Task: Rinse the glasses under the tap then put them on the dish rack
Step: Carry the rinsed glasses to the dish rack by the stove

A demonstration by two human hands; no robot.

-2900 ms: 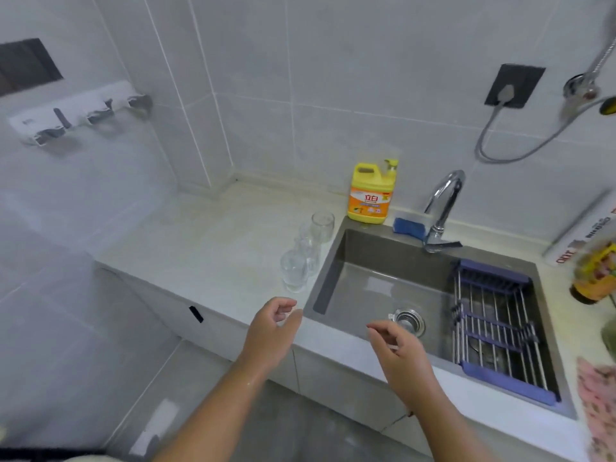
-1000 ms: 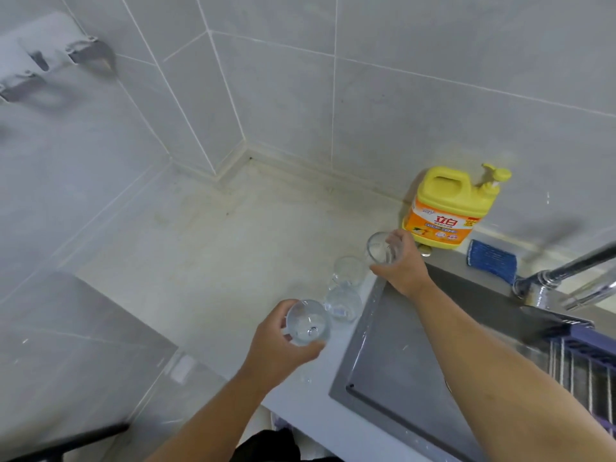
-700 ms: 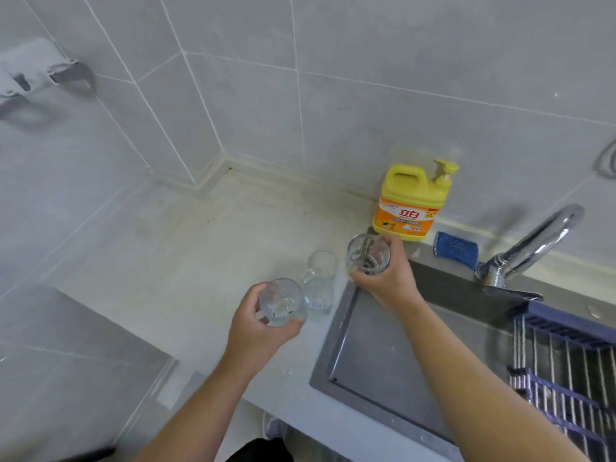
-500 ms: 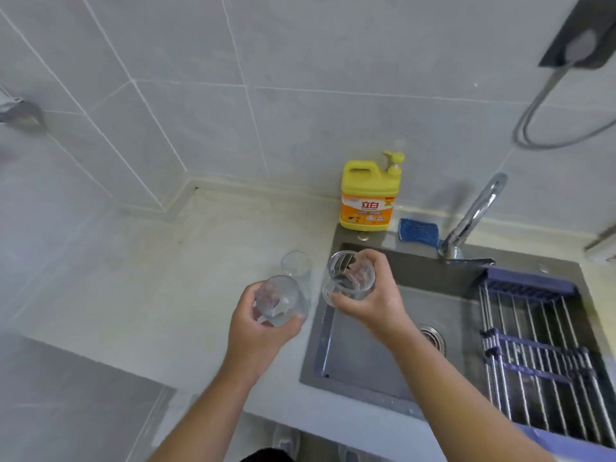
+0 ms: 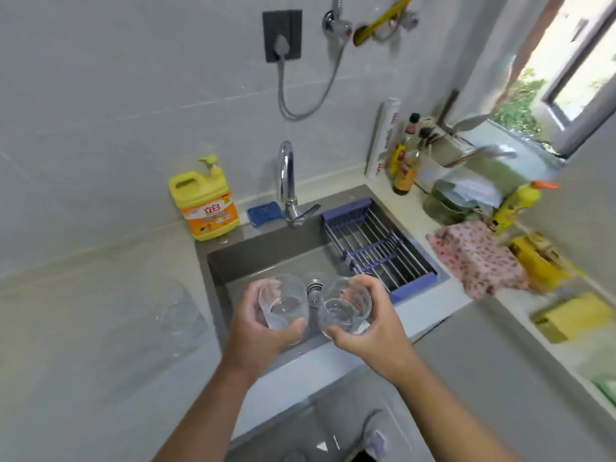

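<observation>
1. Two characters, 立白, stand in white on the orange label of the yellow plastic detergent jug [image 5: 205, 201]. It stands on the sink's back ledge, left of the chrome gooseneck tap [image 5: 286, 175], with a blue sponge [image 5: 265, 211] between them.
2. Red print runs down a white roll [image 5: 383, 138] leaning on the wall at right, too blurred to read.
3. Over the basin of the grey steel sink [image 5: 260, 258], the left hand [image 5: 263, 331] grips a ribbed clear glass [image 5: 283, 301], fingers and thumb curled round its wall.
4. Just beside it, the right hand [image 5: 370, 331] clasps a smooth clear glass [image 5: 343, 308] the same way. Both mouths face up, and whether either holds water cannot be told.
5. Across the sink's right end lies the purple-framed wire dish rack [image 5: 376, 248].
6. More blurred clear glasses [image 5: 180, 315] stand on the pale stone counter [image 5: 100, 328], left of the sink.
7. Half a second ago both held glasses were at the sink's left rim; now they are further right, either side of the drain and in front of the tap.
</observation>
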